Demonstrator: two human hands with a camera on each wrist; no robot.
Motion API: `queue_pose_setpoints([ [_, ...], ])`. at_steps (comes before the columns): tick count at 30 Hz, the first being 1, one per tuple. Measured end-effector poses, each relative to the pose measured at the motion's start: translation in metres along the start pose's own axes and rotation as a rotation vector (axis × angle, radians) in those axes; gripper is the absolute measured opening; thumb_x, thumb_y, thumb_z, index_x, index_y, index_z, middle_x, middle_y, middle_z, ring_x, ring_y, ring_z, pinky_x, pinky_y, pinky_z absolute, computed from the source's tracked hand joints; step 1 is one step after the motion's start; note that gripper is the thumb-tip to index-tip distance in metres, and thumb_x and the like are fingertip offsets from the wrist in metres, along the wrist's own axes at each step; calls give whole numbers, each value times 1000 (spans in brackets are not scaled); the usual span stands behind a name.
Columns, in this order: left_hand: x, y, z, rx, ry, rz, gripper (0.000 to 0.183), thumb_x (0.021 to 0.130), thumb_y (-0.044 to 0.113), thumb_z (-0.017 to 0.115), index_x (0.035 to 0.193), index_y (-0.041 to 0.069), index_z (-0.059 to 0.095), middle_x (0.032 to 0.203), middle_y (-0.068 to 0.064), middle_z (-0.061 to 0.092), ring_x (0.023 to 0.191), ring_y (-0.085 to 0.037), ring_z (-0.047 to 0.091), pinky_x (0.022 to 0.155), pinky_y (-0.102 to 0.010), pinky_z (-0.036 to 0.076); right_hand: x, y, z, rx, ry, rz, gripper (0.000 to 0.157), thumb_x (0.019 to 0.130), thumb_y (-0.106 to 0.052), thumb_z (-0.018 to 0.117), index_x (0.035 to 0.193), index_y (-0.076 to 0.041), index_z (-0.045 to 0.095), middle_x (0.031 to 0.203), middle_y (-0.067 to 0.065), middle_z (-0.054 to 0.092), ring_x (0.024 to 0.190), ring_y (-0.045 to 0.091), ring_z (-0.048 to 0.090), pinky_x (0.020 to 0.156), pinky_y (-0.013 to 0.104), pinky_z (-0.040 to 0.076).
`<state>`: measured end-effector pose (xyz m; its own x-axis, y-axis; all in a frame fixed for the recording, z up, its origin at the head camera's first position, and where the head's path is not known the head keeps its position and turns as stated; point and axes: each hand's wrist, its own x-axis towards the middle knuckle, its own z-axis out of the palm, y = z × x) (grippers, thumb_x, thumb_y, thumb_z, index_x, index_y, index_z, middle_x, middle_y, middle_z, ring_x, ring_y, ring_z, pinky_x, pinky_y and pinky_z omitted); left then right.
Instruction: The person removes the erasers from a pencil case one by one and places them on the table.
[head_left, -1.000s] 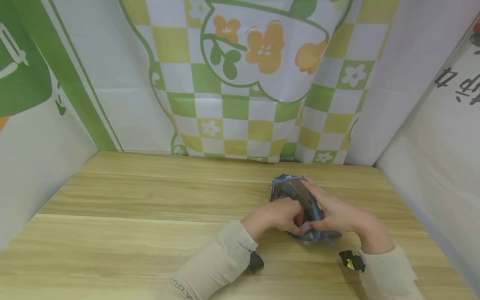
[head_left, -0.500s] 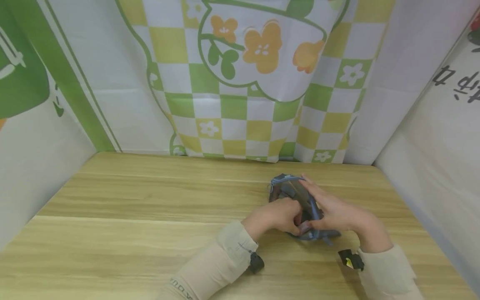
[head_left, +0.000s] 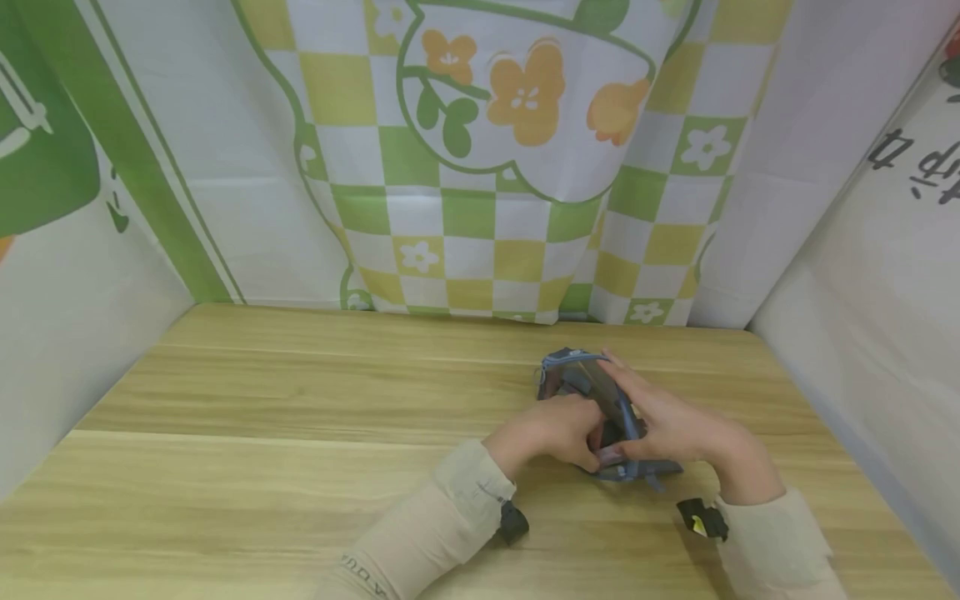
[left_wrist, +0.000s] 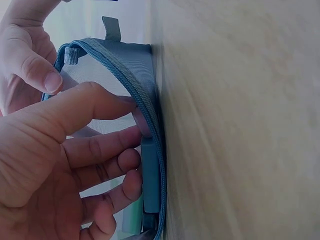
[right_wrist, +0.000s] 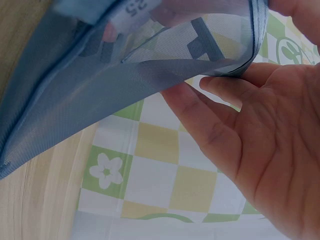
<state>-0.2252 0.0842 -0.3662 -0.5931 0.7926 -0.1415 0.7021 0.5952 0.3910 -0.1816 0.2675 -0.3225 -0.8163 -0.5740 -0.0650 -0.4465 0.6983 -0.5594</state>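
Note:
A blue mesh zip pouch (head_left: 628, 410) stands with its mouth spread on the wooden table, right of centre. My right hand (head_left: 686, 427) grips its far side, thumb at the rim and fingers spread along the outside mesh (right_wrist: 115, 90). Reaching into the mouth, my left hand (head_left: 564, 427) pinches a small pinkish piece (left_wrist: 142, 121) between thumb and index finger, against the near wall. Its other fingers curl beside a teal block (left_wrist: 151, 175) inside the pouch. Below that block a green item (left_wrist: 132, 217) shows. The pinkish piece is mostly hidden by the fingers.
The wooden table (head_left: 262, 392) runs back to a checked, flowered curtain (head_left: 472, 217). White sheets close in the left and right sides (head_left: 885, 333). Black cameras (head_left: 513, 523) are strapped at both wrists. A dark blue T-shaped piece (right_wrist: 205, 42) shows through the mesh.

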Motion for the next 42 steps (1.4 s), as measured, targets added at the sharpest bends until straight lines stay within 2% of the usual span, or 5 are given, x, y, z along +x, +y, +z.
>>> queue_pose_setpoints([
  [5,-1,-1,-1,-8,0,3,11,80,20,80,82,16,70,76,10,66,69,-5,59,62,-18,47,2,1,0,-9,-4,6,102,84,-18,78,159,-5,11,166,23,-1,145,52,22,109,67,33],
  [11,0,-2,-1,-8,1,19,10,81,20,79,85,17,70,79,10,67,70,-5,59,63,-18,47,2,1,-1,10,-15,5,103,84,-20,79,159,-5,10,166,23,-3,145,54,19,110,69,31],
  [26,-4,-9,-5,-63,14,122,13,79,10,79,89,11,71,82,6,68,72,-4,59,65,-13,46,1,-2,0,26,-15,2,102,83,-17,79,159,-5,11,165,24,-2,146,53,17,110,69,30],
  [31,-6,-12,-7,-103,1,114,11,80,9,78,87,12,69,80,7,67,71,-4,59,64,-14,47,1,-2,1,30,-6,-12,102,82,-17,79,158,-3,13,165,25,-1,146,54,18,109,70,30],
  [42,-15,-12,-20,-83,-4,92,10,80,10,77,88,13,73,82,7,70,74,-2,62,66,-12,49,-1,-1,0,16,-9,3,105,82,-21,80,159,-5,10,166,22,-1,145,52,22,108,67,34],
])
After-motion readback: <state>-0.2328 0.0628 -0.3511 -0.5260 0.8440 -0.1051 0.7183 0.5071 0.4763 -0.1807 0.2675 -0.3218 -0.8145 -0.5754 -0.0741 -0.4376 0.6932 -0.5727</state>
